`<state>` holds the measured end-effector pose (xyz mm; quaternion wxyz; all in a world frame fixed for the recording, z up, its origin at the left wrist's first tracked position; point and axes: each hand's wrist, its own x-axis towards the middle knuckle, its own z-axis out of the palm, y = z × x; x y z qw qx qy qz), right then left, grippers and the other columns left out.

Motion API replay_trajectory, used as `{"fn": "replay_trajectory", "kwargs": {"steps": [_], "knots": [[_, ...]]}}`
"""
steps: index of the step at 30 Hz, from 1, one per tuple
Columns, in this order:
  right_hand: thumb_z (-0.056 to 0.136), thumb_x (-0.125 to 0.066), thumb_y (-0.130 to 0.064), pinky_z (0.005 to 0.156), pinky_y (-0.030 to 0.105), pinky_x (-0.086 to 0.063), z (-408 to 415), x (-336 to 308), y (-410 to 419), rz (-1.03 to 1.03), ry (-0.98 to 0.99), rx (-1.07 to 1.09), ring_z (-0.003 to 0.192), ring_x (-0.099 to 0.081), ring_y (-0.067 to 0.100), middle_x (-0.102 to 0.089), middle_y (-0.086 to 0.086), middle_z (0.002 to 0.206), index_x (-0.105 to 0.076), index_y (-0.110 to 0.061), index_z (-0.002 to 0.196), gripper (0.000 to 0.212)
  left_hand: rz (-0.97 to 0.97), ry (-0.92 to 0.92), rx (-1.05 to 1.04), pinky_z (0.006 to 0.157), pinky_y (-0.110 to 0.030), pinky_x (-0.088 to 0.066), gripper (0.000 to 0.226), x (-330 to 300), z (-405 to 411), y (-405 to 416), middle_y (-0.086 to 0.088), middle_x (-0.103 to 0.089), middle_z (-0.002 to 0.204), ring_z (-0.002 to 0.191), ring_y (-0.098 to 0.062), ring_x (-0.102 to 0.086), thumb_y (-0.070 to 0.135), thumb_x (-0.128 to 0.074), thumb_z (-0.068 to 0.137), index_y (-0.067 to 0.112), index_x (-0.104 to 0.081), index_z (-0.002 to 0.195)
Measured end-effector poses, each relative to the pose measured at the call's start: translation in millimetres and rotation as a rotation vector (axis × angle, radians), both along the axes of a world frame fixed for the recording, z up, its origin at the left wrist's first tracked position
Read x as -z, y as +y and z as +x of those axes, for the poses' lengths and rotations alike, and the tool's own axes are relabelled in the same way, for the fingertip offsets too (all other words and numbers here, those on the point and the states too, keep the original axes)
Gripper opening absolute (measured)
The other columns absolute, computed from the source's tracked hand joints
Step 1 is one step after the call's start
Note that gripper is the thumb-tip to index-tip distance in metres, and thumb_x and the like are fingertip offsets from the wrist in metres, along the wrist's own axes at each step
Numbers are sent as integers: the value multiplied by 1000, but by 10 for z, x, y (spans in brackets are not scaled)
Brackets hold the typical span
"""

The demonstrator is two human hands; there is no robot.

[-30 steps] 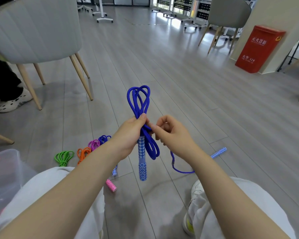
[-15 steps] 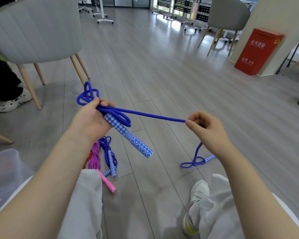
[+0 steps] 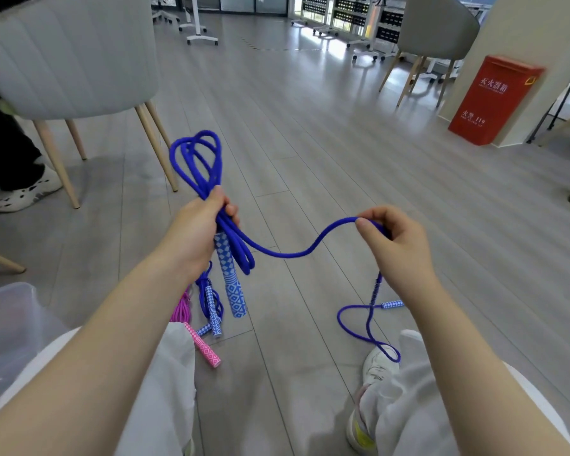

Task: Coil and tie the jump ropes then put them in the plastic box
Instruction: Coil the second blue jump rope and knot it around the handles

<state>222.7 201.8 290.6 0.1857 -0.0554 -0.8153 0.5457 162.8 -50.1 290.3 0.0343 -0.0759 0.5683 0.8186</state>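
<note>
My left hand (image 3: 195,232) grips a coiled blue jump rope (image 3: 196,159) at its middle, loops sticking up above the fist and one patterned blue handle (image 3: 231,284) hanging below. A slack strand runs from the coil to my right hand (image 3: 392,245), which pinches it between thumb and fingers. From there the rope drops to the floor, loops by my right shoe and ends in the second blue handle (image 3: 392,304). The clear plastic box (image 3: 10,311) stands at the lower left, partly cut off.
On the floor by my left knee lie a tied blue rope (image 3: 211,304) and a pink rope with a pink handle (image 3: 204,348). A grey chair (image 3: 69,54) stands at the left with another person's shoe beside it. A red box (image 3: 494,100) stands at the far right.
My left hand has turned the coil back upright, so the loops point up and the handle hangs down. The strand to my right hand, taut half a second ago, now sags.
</note>
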Motion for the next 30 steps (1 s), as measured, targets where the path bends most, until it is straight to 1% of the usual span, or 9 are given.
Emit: {"fn": "replay_trajectory", "kwargs": {"steps": [5,9,12,14,16,20,23,27,30], "knots": [[89,-65,-19,58,14,-42,16,36,-262,6,-62,-140,59,-49,1,-61,-12,69,-68,-25,84,8,-231,29,134,72,-30,-51,30,-12,184,216,-1,-65,76,71,-16,-57,29,-43,103,14,-55,80],[90,-65,-20,59,13,-43,58,57,-432,81,-67,-219,61,-50,0,-63,-10,71,-67,-26,84,9,-400,85,251,75,-25,-53,27,-46,294,309,3,-75,93,81,-12,-65,32,-40,103,15,-59,94],[91,-64,-13,62,14,-45,107,29,-506,57,-2,-307,64,-56,-1,-66,-13,71,-67,-20,87,9,-449,104,316,67,-16,-53,30,-47,361,389,10,-75,82,77,-3,-70,32,-39,104,9,-59,105],[91,-62,-3,66,15,-50,148,11,-543,-89,63,-392,69,-66,3,-70,-8,73,-67,-11,90,9,-427,86,367,65,-18,-53,31,-34,412,443,8,-73,75,73,-4,-70,31,-40,104,8,-61,103],[91,-61,2,63,17,-51,162,10,-557,-169,135,-407,65,-66,8,-68,-3,71,-67,-9,90,12,-342,56,444,79,-33,-57,32,-7,441,486,-4,-75,85,81,-17,-73,33,-41,103,11,-64,106],[91,-62,-1,63,15,-47,145,11,-528,-42,188,-337,61,-62,6,-67,0,71,-66,-14,87,13,-153,0,545,81,-38,-54,38,-27,465,518,-6,-63,72,66,-21,-62,32,-36,105,5,-62,98],[90,-65,-9,63,13,-45,118,17,-484,32,178,-257,66,-62,2,-67,-14,73,-65,-28,84,20,-11,-32,573,84,-39,-50,37,-34,446,526,-4,-54,71,65,-20,-57,33,-34,105,6,-57,96],[89,-65,-22,68,30,-53,76,100,-441,221,146,-196,75,-63,9,-68,-13,78,-66,-28,88,7,-153,-14,627,82,-31,-51,26,40,435,497,-1,-55,75,75,-17,-58,29,-43,102,11,-62,102],[91,-62,-28,70,34,-54,74,132,-423,321,104,-187,77,-61,8,-66,-13,80,-64,-29,91,2,-215,-37,664,83,-31,-52,21,63,438,489,0,-58,74,76,-16,-62,24,-47,101,12,-64,105]]}}
